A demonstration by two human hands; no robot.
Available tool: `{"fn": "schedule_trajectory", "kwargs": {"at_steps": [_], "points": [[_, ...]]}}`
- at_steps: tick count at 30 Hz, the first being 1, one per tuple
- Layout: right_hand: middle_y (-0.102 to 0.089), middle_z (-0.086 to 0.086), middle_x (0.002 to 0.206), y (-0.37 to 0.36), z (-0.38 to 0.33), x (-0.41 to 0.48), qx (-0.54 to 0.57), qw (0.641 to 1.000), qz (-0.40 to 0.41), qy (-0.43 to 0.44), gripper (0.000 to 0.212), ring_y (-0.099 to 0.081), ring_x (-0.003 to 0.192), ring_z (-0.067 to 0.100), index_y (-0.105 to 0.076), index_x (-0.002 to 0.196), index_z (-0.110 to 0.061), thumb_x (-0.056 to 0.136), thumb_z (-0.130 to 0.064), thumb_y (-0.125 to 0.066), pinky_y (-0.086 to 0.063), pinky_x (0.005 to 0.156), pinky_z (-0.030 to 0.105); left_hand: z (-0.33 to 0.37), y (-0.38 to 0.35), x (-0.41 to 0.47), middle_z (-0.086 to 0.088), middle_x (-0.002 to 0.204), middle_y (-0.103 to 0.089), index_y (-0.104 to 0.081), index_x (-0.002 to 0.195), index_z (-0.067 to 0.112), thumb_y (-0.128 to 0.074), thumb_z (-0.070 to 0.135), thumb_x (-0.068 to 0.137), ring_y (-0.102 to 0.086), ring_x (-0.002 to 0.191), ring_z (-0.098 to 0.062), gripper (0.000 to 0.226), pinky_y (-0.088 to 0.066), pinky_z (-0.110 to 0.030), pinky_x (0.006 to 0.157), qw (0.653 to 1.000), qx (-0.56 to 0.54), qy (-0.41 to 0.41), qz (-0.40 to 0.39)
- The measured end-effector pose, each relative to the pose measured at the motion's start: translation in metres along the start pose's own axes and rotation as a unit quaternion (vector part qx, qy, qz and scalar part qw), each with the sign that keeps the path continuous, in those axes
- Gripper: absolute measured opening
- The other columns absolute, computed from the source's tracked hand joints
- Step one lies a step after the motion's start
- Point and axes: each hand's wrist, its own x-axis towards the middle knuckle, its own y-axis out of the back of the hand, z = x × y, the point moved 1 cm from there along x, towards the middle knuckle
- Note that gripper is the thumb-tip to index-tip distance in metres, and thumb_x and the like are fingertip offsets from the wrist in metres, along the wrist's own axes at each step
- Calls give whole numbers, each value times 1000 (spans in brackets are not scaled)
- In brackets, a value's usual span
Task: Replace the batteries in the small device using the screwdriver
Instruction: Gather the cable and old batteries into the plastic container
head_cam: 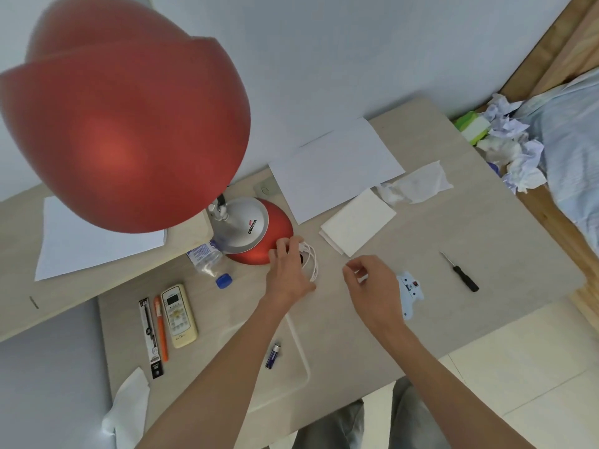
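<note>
I see the pale blue small device (411, 291) lying flat at centre right. The black-handled screwdriver (460, 272) lies apart to its right, tip pointing far. One purple battery (273, 355) lies nearer, to the left.

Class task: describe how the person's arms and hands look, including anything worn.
The left arm and right arm are bare, no sleeves in view. The left hand and right hand show no gloves, rings or watch.

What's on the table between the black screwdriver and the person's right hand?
In the head view, the small pale-blue device lies there, next to the right hand; bare tabletop separates it from the screwdriver.
</note>
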Motion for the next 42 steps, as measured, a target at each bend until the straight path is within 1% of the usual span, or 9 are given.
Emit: {"fn": "schedule_trajectory", "kwargs": {"at_steps": [10,14,17,20,25,29,33,37,42], "points": [[-68,-15,93,-12,0,14,-18,1000,-17,11,6,-65,88,8,-70,94,-27,99,-25,-67,-58,81,40,-9,39,-11,9,132,-39,-38,131,34,-94,19,58,-49,123,-23,94,-60,-46,89,994,-98,-8,48],[-68,-13,98,-26,6,24,-59,997,-47,32,5,-63,88,8,-70,103,-25,99,-26,-68,-56,83,37,-22,58,-22,9,141,-40,-36,138,33,-95,16,64,-49,129,-16,96,-51,-31,100,988,-135,-9,74],[-67,-9,108,-42,11,34,-107,988,-105,41,26,-62,91,12,-69,124,-24,99,-29,-71,-54,84,34,-38,68,-38,9,143,-45,-35,142,35,-97,19,67,-48,131,-13,99,-45,-29,106,983,-161,12,86],[-62,-7,125,-66,9,43,-162,970,-166,67,48,-64,105,15,-61,140,-31,95,-37,-75,-57,88,39,-58,75,-55,12,139,-47,-39,140,37,-100,25,62,-53,129,-13,100,-50,-36,111,977,-183,46,100],[-48,-4,133,-107,2,54,-219,946,-216,104,72,-56,120,20,-51,147,-31,85,-48,-82,-55,87,41,-79,82,-77,15,134,-50,-41,135,44,-103,24,60,-59,121,-12,100,-53,-33,104,959,-235,85,131],[-48,-2,119,-127,3,60,-216,953,-176,117,47,-56,112,24,-58,124,-25,86,-40,-81,-54,78,42,-87,86,-89,13,129,-57,-42,142,33,-103,22,61,-63,113,-5,102,-53,-29,95,945,-270,111,144],[-51,1,111,-134,7,61,-197,960,-154,125,22,-60,101,28,-62,108,-16,93,-26,-75,-56,76,44,-91,87,-101,12,130,-57,-43,141,33,-102,20,62,-59,113,6,100,-46,-14,87,938,-290,118,146],[-52,5,105,-132,10,56,-210,954,-153,150,16,-60,91,31,-62,99,-11,99,-25,-70,-56,71,46,-94,85,-113,11,131,-58,-43,132,41,-101,26,58,-60,119,-6,96,-53,-34,101,936,-291,126,156],[-54,3,102,-120,16,43,-241,942,-165,163,17,-62,85,29,-61,96,-12,102,-28,-64,-54,66,41,-94,84,-128,15,131,-56,-43,131,41,-100,25,56,-62,117,-10,96,-55,-35,98,937,-287,116,162]]}}
